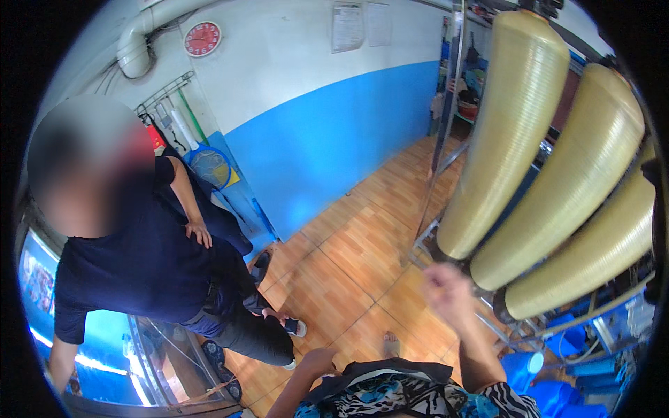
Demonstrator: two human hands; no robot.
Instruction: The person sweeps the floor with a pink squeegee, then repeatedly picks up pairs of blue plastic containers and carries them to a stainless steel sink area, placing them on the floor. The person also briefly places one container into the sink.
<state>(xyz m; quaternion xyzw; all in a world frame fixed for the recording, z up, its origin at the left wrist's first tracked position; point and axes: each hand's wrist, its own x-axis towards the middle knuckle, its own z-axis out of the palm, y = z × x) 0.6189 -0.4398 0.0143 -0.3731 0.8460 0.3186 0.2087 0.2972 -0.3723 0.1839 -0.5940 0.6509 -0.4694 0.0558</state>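
Observation:
My left hand is low in the view, beside the dark hem of my patterned top. Its fingers look curled inward, and whatever they may hold is hidden. My right hand is raised in front of me at the foot of the tall yellowish ribbed tanks. Motion blurs its fingers, so their pose is unclear. I cannot tell whether it touches the metal frame behind it.
A person in a dark shirt stands at the left near a glass-sided case. Wood-look tiles cover the floor. Blue containers sit at the lower right. A racket and a red clock hang on the wall.

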